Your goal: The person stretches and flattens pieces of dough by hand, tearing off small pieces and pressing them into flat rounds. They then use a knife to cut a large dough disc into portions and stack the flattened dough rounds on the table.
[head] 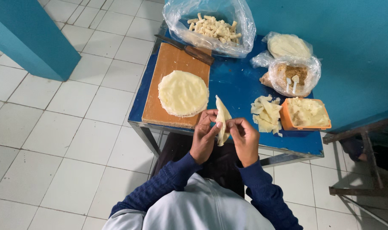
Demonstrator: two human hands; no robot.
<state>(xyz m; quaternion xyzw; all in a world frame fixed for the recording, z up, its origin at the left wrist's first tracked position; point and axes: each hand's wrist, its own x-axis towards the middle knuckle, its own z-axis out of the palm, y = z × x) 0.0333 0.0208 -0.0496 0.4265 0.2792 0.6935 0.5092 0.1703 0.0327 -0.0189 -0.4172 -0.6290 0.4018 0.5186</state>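
Because the thin, limp wrapper [222,119] is pinched upright between the fingers of the left hand [203,138] and right hand [246,139], just over the near edge of the blue counter [236,83], a hard pull could tear it. The stacked wrappers [183,93] on the wooden board [170,64] look soft, round and pale.

Food-prep corner: cutting board [160,96], knife [185,49]
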